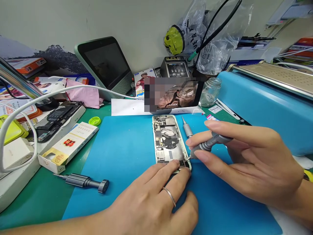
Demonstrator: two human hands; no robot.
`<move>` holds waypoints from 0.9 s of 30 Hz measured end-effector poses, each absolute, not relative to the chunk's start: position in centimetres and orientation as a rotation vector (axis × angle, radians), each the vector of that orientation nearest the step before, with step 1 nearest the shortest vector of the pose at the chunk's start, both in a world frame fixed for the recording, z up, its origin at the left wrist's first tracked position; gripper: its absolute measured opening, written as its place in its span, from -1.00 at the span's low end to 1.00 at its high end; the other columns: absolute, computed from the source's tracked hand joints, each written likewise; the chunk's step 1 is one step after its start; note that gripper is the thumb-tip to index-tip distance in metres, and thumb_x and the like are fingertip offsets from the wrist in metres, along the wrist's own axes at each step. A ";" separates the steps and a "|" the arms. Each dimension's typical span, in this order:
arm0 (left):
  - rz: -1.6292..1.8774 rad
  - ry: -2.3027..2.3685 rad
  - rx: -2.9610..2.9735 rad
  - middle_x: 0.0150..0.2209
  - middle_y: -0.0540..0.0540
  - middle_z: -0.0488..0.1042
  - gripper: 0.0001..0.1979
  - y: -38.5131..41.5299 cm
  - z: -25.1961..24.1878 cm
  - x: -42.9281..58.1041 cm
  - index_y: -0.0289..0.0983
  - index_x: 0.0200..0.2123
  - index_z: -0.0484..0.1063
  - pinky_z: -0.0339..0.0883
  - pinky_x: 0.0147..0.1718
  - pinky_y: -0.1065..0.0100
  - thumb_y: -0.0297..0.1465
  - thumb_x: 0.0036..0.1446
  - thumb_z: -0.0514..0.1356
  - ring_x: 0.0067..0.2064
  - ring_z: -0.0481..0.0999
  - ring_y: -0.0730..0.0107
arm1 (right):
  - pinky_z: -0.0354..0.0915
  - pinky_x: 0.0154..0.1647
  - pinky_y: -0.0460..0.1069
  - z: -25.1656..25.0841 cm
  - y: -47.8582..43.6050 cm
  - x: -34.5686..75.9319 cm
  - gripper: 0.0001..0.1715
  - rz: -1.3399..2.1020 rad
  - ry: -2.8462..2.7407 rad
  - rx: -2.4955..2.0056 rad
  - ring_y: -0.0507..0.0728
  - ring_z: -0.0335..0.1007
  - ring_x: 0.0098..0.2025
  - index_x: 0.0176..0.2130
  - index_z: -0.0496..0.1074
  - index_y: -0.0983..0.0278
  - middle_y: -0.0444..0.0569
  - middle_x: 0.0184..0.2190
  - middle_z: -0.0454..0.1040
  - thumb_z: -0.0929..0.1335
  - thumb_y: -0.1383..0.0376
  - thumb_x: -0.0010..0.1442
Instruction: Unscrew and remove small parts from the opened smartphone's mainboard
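Observation:
An opened phone [168,138] with its insides bare lies on a blue mat [122,156]. My left hand [156,199], a ring on one finger, rests over the phone's near end, fingers curled and pressing down on it. My right hand [246,160] pinches a grey screwdriver [210,143]; its tip meets the phone's lower right corner beside my left fingertips. A second grey screwdriver [187,128] lies on the mat just right of the phone.
Another screwdriver [83,181] lies at the mat's left edge by a white and gold box [68,145]. A dismantled phone [57,119], a small playing screen [174,94], a glass jar [211,91] and a blue machine [264,107] stand around.

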State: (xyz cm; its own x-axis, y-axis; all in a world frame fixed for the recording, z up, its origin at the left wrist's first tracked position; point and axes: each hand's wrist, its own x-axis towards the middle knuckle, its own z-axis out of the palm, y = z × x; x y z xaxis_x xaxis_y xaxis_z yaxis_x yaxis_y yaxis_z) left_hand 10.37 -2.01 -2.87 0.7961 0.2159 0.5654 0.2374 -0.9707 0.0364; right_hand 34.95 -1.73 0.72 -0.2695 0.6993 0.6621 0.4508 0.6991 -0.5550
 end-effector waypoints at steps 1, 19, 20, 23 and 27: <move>-0.918 -0.368 -2.943 0.17 -0.33 0.62 -0.62 -2.0 -2.9 10.3 -0.35 0.01 0.54 0.54 0.15 0.09 -0.23 0.60 0.01 0.20 0.63 -0.08 | 0.75 -0.17 0.01 0.7 -1.7 35.0 -0.15 0.309 -1.917 -0.895 0.17 0.78 -0.18 0.35 0.46 -0.07 -0.11 0.07 0.73 0.52 0.53 0.22; -0.918 -0.393 -2.930 0.16 -0.31 0.63 -0.58 -1.9 -2.7 10.2 -0.32 0.01 0.54 0.53 0.16 0.10 -0.19 0.62 -0.04 0.20 0.64 -0.09 | 0.72 -0.11 0.00 0.1 -1.7 34.1 -0.27 0.330 -1.824 -0.996 0.13 0.74 -0.15 0.33 0.42 -0.07 -0.18 -0.12 0.70 0.51 0.43 0.31; -0.920 -0.395 -2.928 0.17 -0.31 0.63 -0.60 -1.9 -2.7 10.2 -0.32 0.00 0.54 0.53 0.15 0.10 -0.22 0.61 -0.02 0.20 0.64 -0.09 | 0.72 -0.11 -0.01 0.2 -1.6 34.1 -0.28 0.332 -1.823 -1.000 0.13 0.74 -0.15 0.33 0.42 -0.07 -0.19 -0.13 0.70 0.51 0.44 0.31; -0.919 -0.389 -2.924 0.16 -0.30 0.64 -0.69 -2.0 -2.7 10.2 -0.32 -0.01 0.54 0.54 0.14 0.11 -0.33 0.58 0.01 0.18 0.65 -0.07 | 0.72 -0.11 -0.01 0.3 -1.7 34.2 -0.27 0.320 -1.813 -1.000 0.12 0.73 -0.15 0.33 0.43 -0.06 -0.17 -0.09 0.69 0.50 0.45 0.30; -0.927 -0.390 -2.927 0.16 -0.30 0.64 -0.60 -2.0 -2.7 10.3 -0.32 -0.01 0.55 0.54 0.15 0.11 -0.21 0.61 -0.02 0.18 0.65 -0.07 | 0.70 -0.06 -0.04 0.5 -1.8 34.1 -0.26 0.308 -1.814 -0.988 0.08 0.71 -0.13 0.33 0.42 -0.07 -0.17 -0.05 0.66 0.48 0.49 0.30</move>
State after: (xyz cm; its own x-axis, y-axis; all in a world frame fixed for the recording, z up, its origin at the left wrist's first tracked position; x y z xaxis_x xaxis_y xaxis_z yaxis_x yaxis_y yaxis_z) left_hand 10.28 -2.02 -2.70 0.7889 0.2241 0.5721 0.2518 -0.9673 0.0317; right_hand 34.15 -1.84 0.47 -0.1599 0.7422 0.6508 0.4861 0.6330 -0.6025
